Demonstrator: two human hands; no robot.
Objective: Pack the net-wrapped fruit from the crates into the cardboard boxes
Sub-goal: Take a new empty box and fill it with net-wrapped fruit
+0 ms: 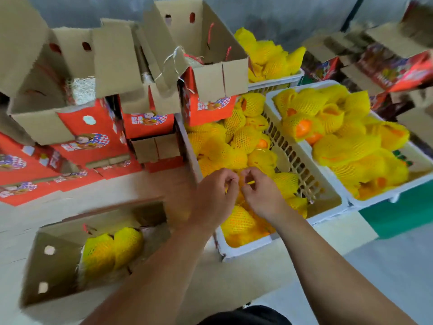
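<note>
An open cardboard box [58, 261] at my lower left holds two netted oranges [112, 250]. Behind it, stacked red boxes [93, 137] crowd the worktop [140, 186]. My left hand [214, 195] and right hand [261, 193] pinch yellow foam netting (soft, probably loose) over the near white crate [246, 250]; better to cup the firm fruit beneath. A second crate [375, 195] sits just right.

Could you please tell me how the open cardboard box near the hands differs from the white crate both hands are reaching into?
The cardboard box is brown with solid walls; the white crate has slotted plastic sides. The box holds only a couple of net-wrapped fruits, while the crate is heaped with many. The left hand and right hand work in the crate; nothing touches the box. Both are open-topped and hold fruit in yellow foam nets.
</note>
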